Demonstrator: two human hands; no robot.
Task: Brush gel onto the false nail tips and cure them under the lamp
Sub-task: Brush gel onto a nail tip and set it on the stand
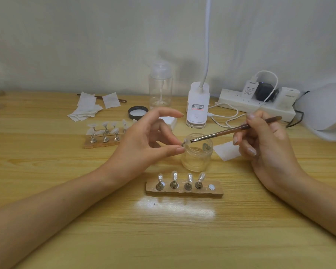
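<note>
Head view, the only one we have. The gel jar (196,158) sits open mid-table, and everything hangs around it. Just over its left rim, the left hand (149,140) pinches a single nail tip (185,142) on its little metal stand between thumb and a finger, the other fingers fanned up and away. From the jar's right comes the brush (235,130), held pen-style in the right hand (264,140), fingers curled round the handle. The bristles are right at the tip; touching or just short, I can't tell.

In front of the jar, the near holder (217,191) carries four tips upright, with one bare magnet spot at its right end. That's likely where this one belongs. Behind and left of the jar, a far holder (99,145) carries more tips. Well to the right and behind the jar, the white curing lamp (326,111) waits.

Step in hand, I'd say: coating this tip with gel. Next calls for a light, even stroke along the tip and a steady pinch. Then the stand must be seated on the bare spot without smearing, before anything goes to the lamp.
</note>
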